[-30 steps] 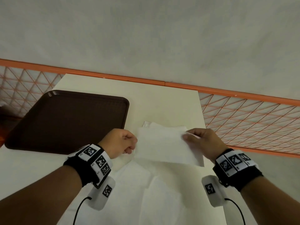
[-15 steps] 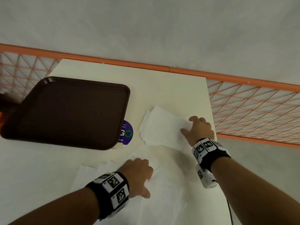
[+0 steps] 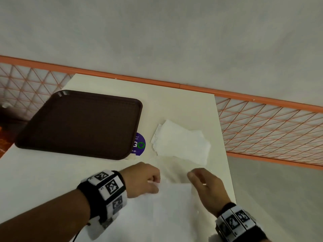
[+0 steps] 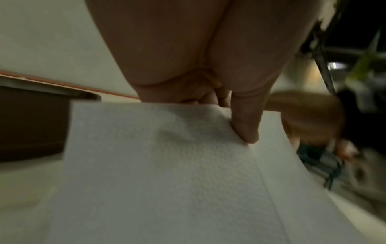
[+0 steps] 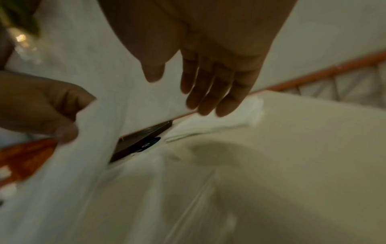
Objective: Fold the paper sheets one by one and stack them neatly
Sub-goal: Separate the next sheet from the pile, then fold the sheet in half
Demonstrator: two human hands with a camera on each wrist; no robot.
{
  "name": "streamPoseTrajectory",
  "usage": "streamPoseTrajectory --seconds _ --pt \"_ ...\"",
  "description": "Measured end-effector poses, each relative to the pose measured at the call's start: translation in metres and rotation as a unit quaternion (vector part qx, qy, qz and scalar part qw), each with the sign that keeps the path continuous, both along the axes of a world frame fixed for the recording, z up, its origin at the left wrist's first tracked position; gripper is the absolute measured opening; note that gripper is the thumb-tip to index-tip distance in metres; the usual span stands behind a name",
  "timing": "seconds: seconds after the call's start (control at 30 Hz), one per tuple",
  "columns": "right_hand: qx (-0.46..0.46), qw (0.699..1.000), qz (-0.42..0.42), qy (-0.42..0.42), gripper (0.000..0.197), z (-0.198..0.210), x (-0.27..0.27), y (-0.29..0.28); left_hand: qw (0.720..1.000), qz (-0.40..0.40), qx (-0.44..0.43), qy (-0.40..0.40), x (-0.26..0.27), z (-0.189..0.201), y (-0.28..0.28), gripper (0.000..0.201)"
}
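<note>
Two hands low in frame: my left hand [image 3: 143, 180] pinches the far edge of a sheet [image 3: 167, 212], lifting it. My right hand [image 3: 206, 187] hovers just right, fingers [image 5: 211, 92] loose, holding nothing. Beyond, at center right, the folded stack [image 3: 181, 142] lies on the table [image 3: 174, 105]; tray [image 3: 82, 123] to its left.

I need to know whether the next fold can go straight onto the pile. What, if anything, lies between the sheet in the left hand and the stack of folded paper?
Nothing visible. The left hand pinches the sheet; only bare table separates it from the stack. The tray sits off to the left.
</note>
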State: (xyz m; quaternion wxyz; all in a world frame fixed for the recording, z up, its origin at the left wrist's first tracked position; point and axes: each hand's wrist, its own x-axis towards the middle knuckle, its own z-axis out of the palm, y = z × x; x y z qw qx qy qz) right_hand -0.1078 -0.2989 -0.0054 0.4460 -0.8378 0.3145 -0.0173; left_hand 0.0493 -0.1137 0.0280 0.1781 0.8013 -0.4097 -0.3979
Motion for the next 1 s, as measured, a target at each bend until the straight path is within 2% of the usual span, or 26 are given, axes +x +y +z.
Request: streamPoseTrajectory --seconds 0.07,0.1,0.17,0.23,0.3,0.33,0.4,0.43,0.5,0.57,0.7,0.77,0.87,0.93,1.0 --pt "0.128 0.991 -0.024 0.02 0.06 -0.007 -0.017 0.011 0.994 0.054 -0.068 0.072 0.007 0.016 0.008 0.01" --pt "0.21 0.975 -0.057 0.034 0.069 -0.009 -0.022 0.016 0.984 0.089 -0.104 0.114 0.01 0.024 0.011 0.009" --pt "0.391 0.907 -0.156 0.026 0.08 -0.008 -0.03 0.025 0.957 0.171 -0.169 0.165 0.016 0.037 0.018 0.008" --pt "0.498 0.842 -0.205 -0.013 0.076 0.002 -0.03 0.032 0.923 0.264 -0.216 0.181 0.02 0.039 0.026 0.012" --pt "0.529 0.822 -0.201 -0.061 0.067 0.009 -0.026 0.04 0.898 0.347 -0.22 0.156 0.019 0.032 0.032 0.02" --pt "0.533 0.821 -0.189 -0.08 0.06 0.011 -0.024 0.043 0.889 0.379 -0.216 0.144 0.017 0.025 0.035 0.024" --pt "0.525 0.828 -0.158 -0.118 0.072 0.016 -0.019 0.049 0.869 0.425 -0.22 0.126 0.01 0.015 0.039 0.032" --pt "0.513 0.837 -0.137 -0.129 0.071 0.019 -0.015 0.052 0.862 0.441 -0.224 0.114 0.007 0.013 0.042 0.036" --pt "0.459 0.868 -0.13 -0.141 0.05 0.021 -0.007 0.052 0.856 0.452 -0.231 0.097 0.001 0.013 0.046 0.042" --pt "0.388 0.896 -0.154 -0.152 0.046 0.024 0.0 0.052 0.871 0.421 -0.239 0.085 -0.002 0.012 0.053 0.045" --pt "0.256 0.938 -0.16 -0.172 0.061 0.027 0.01 0.053 0.895 0.35 -0.253 0.112 -0.004 0.014 0.059 0.037" --pt "0.238 0.943 -0.143 -0.185 0.061 0.034 0.014 0.051 0.897 0.339 -0.244 0.144 -0.003 0.016 0.061 0.031" --pt "0.297 0.928 -0.102 -0.202 0.057 0.05 0.014 0.044 0.901 0.345 -0.227 0.129 0.0 0.015 0.066 0.032" --pt "0.331 0.921 -0.061 -0.198 0.064 0.058 0.01 0.04 0.888 0.369 -0.244 0.124 0.001 0.017 0.068 0.03" --pt "0.327 0.924 -0.043 -0.191 0.071 0.06 0.007 0.036 0.878 0.383 -0.259 0.124 0.001 0.019 0.068 0.027"
